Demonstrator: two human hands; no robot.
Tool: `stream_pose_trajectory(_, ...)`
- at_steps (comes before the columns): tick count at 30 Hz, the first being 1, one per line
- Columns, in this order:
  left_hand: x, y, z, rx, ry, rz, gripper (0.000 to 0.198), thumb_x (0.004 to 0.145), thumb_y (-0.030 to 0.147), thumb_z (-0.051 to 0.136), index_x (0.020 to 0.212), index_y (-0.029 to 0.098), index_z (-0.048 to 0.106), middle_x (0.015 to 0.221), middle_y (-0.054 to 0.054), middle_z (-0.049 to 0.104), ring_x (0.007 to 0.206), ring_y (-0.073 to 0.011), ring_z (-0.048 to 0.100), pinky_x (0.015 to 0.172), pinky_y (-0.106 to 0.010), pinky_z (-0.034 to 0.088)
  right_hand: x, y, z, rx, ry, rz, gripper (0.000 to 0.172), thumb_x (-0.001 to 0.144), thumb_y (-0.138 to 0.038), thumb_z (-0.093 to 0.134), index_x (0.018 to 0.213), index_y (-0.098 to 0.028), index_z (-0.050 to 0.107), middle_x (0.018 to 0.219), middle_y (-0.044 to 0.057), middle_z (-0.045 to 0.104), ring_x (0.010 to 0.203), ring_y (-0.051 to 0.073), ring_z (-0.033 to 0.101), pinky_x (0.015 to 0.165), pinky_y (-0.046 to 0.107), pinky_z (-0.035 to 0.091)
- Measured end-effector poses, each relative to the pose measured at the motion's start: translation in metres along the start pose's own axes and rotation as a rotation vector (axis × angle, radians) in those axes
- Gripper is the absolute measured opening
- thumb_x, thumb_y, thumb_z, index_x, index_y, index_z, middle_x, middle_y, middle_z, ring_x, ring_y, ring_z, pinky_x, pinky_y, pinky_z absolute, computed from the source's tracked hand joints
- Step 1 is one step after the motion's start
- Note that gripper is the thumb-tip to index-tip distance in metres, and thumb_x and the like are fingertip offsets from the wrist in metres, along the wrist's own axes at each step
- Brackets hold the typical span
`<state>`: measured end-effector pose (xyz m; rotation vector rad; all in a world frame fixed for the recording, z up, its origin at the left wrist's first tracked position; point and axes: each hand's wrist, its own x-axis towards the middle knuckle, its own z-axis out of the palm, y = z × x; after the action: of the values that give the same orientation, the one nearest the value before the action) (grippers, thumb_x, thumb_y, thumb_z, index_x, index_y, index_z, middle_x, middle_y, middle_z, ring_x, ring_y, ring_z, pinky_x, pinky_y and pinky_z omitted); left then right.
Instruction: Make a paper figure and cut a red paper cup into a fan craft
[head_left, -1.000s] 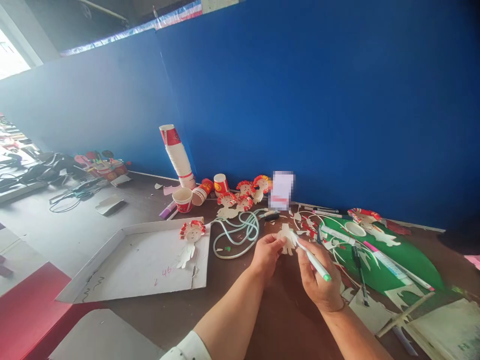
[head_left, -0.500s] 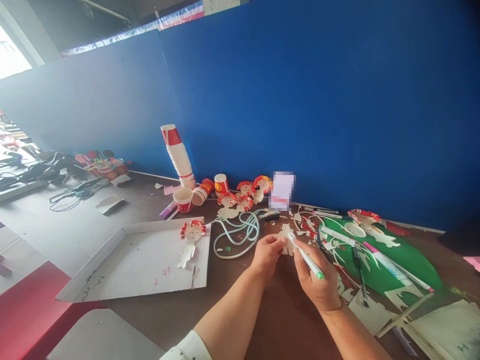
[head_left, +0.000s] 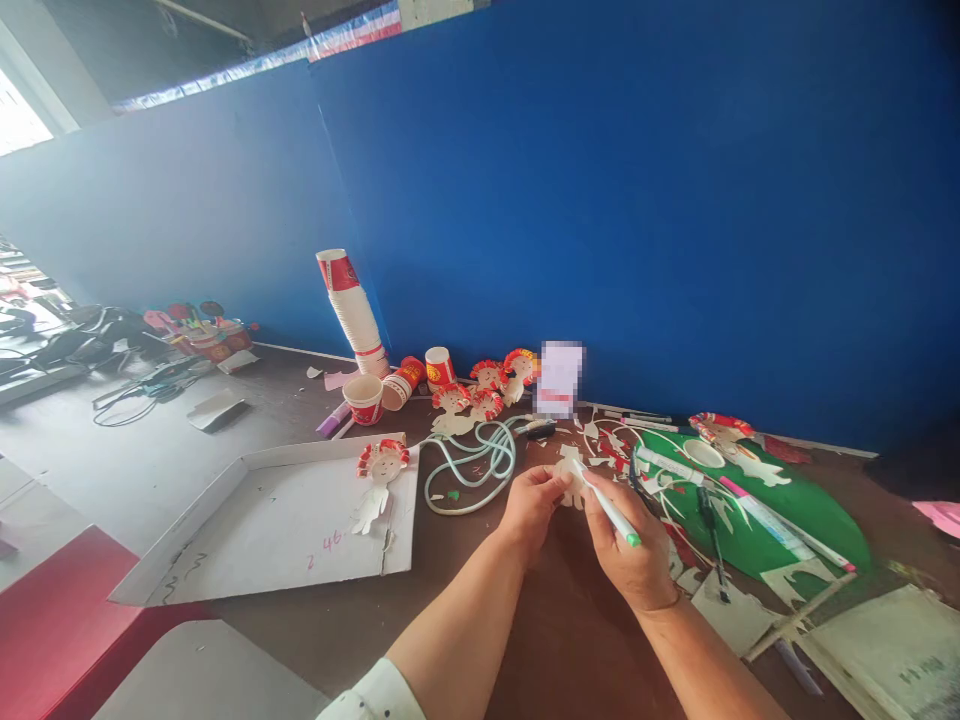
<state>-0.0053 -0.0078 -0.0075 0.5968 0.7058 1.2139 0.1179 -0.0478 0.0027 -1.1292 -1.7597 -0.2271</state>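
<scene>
My left hand pinches the left edge of a small white paper figure cutout, holding it just above the brown table. In my right hand is a white marker with a green end; its other end points at the upper part of the cutout. Whether the tip touches the paper cannot be made out. Left of my hands, a paper doll with a red-fringed head lies on a white box lid. Several similar paper dolls rest against the blue partition behind.
A leaning stack of paper cups stands at the back, with loose cups beside it. A coiled pale cable lies beyond my left hand. On the right, a green sheet bears markers, paper scraps and another doll.
The view has shifted slightly, so most things sit a little further left. Both hands keep their grips, and the marker stays at the cutout.
</scene>
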Motion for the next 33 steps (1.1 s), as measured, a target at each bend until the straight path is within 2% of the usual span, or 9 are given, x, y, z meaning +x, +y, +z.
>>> stream_pose_trajectory(7,-0.0016,0.0026,0.0009,0.018,0.004,0.007,0.04,0.048,0.039,0.087,0.065,0.011,0.064,0.06,0.0,0.055,0.056,-0.0072,0.045,0.061,-0.024,0.034,-0.0005,0.0,-0.0003,0.001,-0.015,0.024,0.025,0.09,-0.021,0.052,0.113,-0.021,0.06,0.101,0.009,0.071,0.089,0.021,0.069,0.08,0.035,0.056)
stream_pose_trajectory(20,0.0006,0.0013,-0.0004,-0.011,-0.018,0.009,0.04,0.049,0.039,0.087,0.069,0.011,0.065,0.066,-0.002,0.058,0.061,-0.0091,0.049,0.063,-0.024,0.036,-0.0004,-0.0032,-0.0004,0.009,-0.001,0.019,0.023,0.087,-0.018,0.055,0.109,-0.021,0.06,0.095,0.008,0.072,0.084,0.021,0.069,0.077,0.033,0.055)
stream_pose_trajectory(33,0.0013,0.0,-0.0013,-0.01,-0.012,0.003,0.037,0.051,0.037,0.086,0.067,0.012,0.064,0.062,-0.001,0.056,0.059,-0.0082,0.047,0.061,-0.023,0.035,-0.0031,-0.0011,0.0008,-0.022,0.004,0.009,0.02,0.087,-0.018,0.055,0.106,-0.02,0.06,0.092,0.008,0.071,0.08,0.02,0.069,0.073,0.032,0.055)
